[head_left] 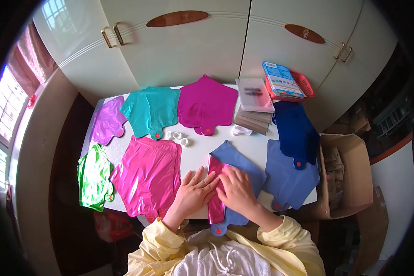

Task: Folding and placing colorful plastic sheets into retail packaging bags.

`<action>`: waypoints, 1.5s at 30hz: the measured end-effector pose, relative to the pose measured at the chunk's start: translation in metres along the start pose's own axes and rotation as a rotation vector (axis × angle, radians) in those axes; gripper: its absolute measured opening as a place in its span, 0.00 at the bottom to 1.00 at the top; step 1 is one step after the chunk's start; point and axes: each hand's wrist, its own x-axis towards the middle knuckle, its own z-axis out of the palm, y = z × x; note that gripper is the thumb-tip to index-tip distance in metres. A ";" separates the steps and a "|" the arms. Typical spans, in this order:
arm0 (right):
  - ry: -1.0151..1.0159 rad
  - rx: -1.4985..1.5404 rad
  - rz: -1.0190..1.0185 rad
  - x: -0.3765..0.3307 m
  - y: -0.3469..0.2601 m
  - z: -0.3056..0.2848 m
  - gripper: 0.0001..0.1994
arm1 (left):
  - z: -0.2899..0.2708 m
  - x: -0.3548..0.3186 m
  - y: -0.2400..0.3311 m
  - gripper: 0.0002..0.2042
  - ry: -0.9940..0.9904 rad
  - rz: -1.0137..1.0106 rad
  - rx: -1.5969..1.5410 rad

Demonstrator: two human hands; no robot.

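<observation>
A pink foil balloon [216, 212], uninflated and folded into a narrow strip, lies in front of me over a dusty-blue foil balloon [244, 166]. My left hand [192, 197] lies flat against the strip's left side, fingers spread and fingertips on the foil. From the right, my right hand [238, 192] presses on the same strip; its fingers are curled, with the fingertips at the foil close to my left fingers. Both hands cover the strip's middle. The blue balloon's round tab [219, 229] shows below it, at the table's near edge.
Flat foil balloons lie around: pink [147, 177], green [93, 177], purple [108, 122], teal [152, 110], magenta [207, 103], navy [294, 131]. White rings [184, 142] sit mid-table. A plastic case [255, 101], red basket [303, 85] and cardboard box [354, 184] stand right.
</observation>
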 end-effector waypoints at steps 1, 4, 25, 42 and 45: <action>-0.069 0.004 -0.016 -0.007 -0.002 0.000 0.23 | -0.001 0.000 0.000 0.22 0.002 0.003 -0.001; -0.025 -0.037 0.017 -0.018 -0.001 0.000 0.26 | 0.001 0.000 0.002 0.22 0.000 -0.021 -0.002; -0.063 -0.115 -0.043 0.000 0.023 0.005 0.26 | 0.014 0.057 -0.025 0.26 0.090 -0.265 0.031; -0.126 -0.100 0.010 -0.003 0.019 0.004 0.37 | -0.007 0.011 -0.010 0.35 -0.133 -0.065 0.031; -0.144 -0.108 0.012 -0.003 0.020 0.005 0.42 | -0.015 0.005 -0.006 0.48 -0.276 -0.058 0.033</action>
